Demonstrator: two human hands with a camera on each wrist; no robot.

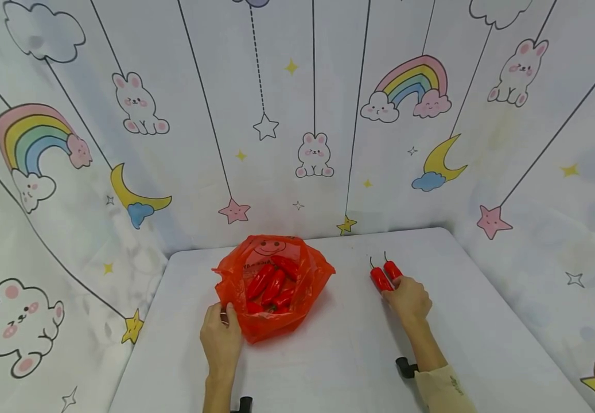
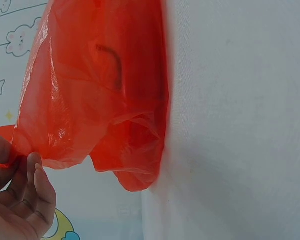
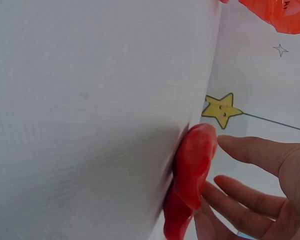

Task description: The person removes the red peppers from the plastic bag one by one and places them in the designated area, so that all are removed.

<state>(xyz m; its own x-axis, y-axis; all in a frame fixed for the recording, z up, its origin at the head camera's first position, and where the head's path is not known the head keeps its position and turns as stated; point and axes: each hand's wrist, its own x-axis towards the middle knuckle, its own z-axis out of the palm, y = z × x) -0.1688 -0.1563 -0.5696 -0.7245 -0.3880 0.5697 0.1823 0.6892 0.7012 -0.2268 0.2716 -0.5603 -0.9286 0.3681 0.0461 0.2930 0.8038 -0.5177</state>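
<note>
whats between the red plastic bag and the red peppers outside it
Head view shows only bare white tabletop between the red plastic bag and those red peppers.

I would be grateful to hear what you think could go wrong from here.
The translucent red plastic bag might tear or shift if tugged, since the left hand pinches it at its edge. Two glossy, elongated red peppers lie close together at the right hand, so one might slip or roll if both are lifted together. The bag's mouth gapes, so the shiny red peppers inside might spill if it tips.
</note>
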